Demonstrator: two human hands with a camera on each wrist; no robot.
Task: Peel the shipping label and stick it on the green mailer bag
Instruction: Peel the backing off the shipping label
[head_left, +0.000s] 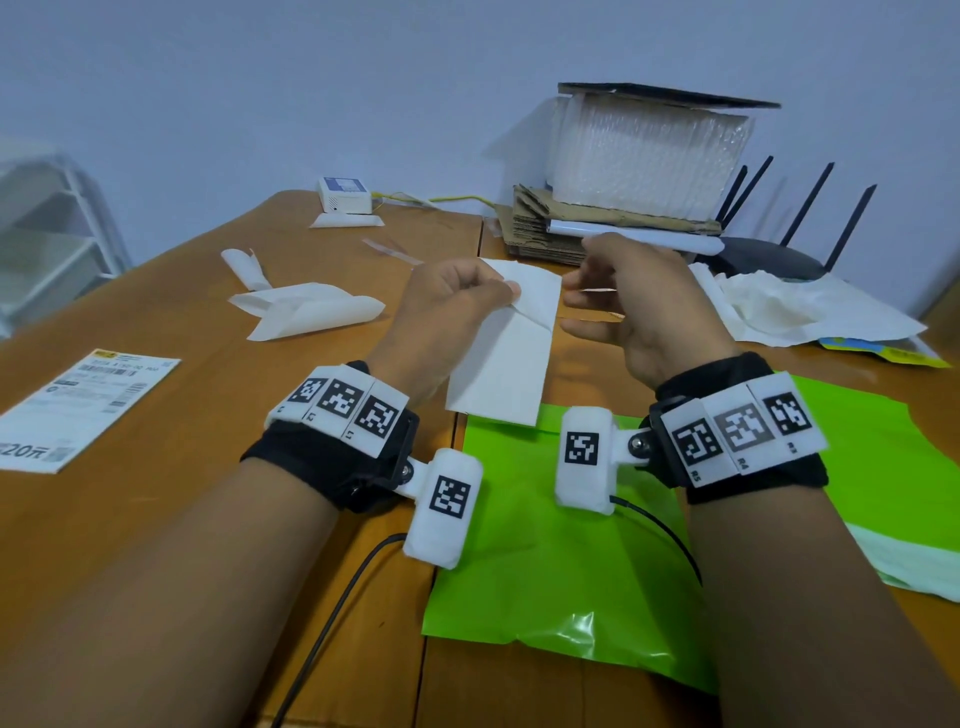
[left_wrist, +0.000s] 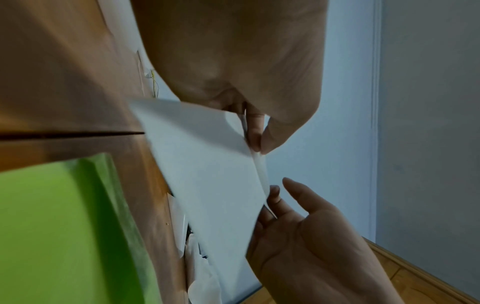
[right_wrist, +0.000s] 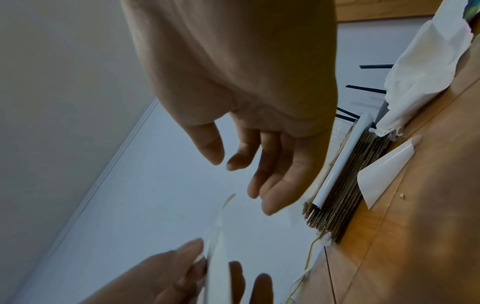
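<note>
The left hand (head_left: 447, 312) is pinching the top corner of the white shipping label (head_left: 506, 353), holding it in the air above the far edge of the green mailer bag (head_left: 571, 561), which is lying flat on the wooden surface (head_left: 156, 519). The right hand (head_left: 639, 306) is hovering just beside the label's right edge, its fingers (right_wrist: 275, 197) loosely extended and gripping nothing. Another printed label (head_left: 78, 405) is lying well to the left.
</note>
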